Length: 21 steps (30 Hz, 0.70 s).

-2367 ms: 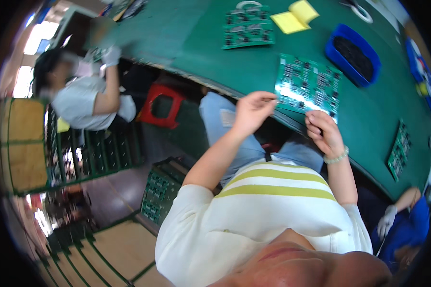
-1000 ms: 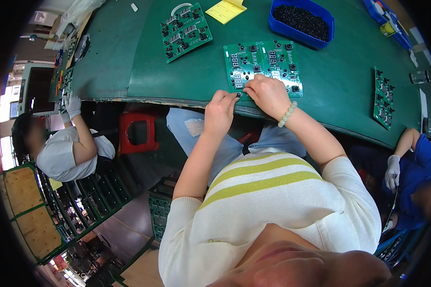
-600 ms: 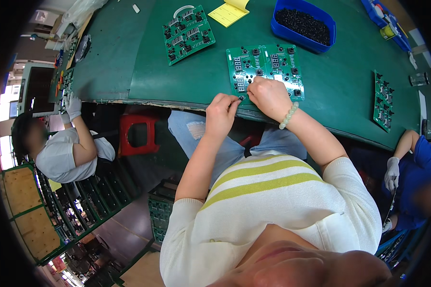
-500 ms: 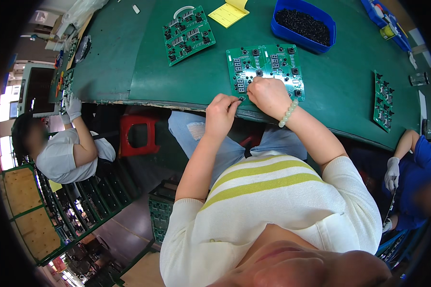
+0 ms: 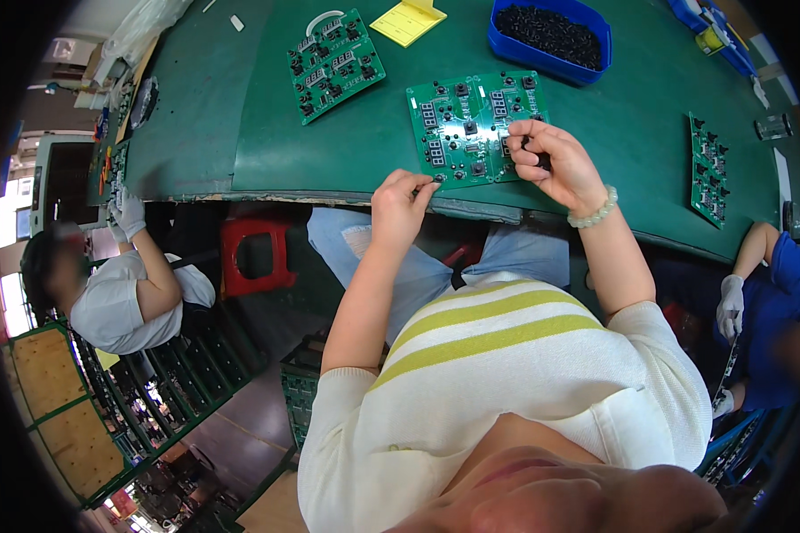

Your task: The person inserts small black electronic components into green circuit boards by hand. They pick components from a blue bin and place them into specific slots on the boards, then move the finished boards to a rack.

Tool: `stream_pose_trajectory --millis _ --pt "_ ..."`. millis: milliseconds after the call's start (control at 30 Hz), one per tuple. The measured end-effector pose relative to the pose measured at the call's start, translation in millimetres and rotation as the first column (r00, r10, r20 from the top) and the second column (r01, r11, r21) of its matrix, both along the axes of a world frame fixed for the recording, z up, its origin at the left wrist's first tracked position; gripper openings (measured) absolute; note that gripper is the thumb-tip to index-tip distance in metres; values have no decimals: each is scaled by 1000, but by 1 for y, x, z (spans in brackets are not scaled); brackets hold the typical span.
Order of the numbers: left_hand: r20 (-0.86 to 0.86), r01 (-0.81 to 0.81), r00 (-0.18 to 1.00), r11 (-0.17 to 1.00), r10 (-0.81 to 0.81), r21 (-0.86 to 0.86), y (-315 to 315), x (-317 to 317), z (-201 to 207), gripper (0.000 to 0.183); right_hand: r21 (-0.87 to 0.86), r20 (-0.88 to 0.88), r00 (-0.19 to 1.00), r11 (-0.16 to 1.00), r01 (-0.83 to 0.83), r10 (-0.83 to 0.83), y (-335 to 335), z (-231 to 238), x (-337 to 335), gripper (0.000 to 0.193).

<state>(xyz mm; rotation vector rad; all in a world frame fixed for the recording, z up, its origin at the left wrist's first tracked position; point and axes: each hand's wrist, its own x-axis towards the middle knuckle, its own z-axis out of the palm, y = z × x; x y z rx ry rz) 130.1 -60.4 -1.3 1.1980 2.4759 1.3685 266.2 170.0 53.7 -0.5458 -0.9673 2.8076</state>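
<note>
A green circuit board (image 5: 458,115) with several digit displays and black buttons lies flat near the table's front edge. My left hand (image 5: 400,206) is closed in a pinch at its near left corner, thumb and forefinger on the edge there. Over the board's right side is my right hand (image 5: 564,169), palm partly turned up and fingers curled. Small black parts (image 5: 537,156) show inside those fingers; their exact shape is too small to tell. Beyond the board stands a blue bin (image 5: 556,60) heaped with small black parts.
Another populated circuit board (image 5: 338,67) lies at far left, beside a yellow notepad (image 5: 409,21); a third board (image 5: 708,169) is at right. A red stool (image 5: 256,258) stands under the table edge. Gloved co-workers sit at left (image 5: 133,293) and right (image 5: 764,329).
My right hand has lifted off the board's near middle and moved right, turning so the black parts in its fingers show. My left hand stays at the board's corner. The view has shifted slightly.
</note>
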Motion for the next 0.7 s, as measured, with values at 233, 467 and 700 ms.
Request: stream_pose_trajectory --millis 233,467,700 --pt "227 -204 962 953 152 226 -6 12 6 10 -7 64 984 986 -167 167 -20 -12 24 22" --pt "154 61 983 971 -98 232 2 53 42 15 -95 57 952 951 -296 302 -54 -27 23 23" --pt "76 225 968 963 -238 149 14 54 36 21 -101 78 946 947 -306 314 -57 -33 24 22"
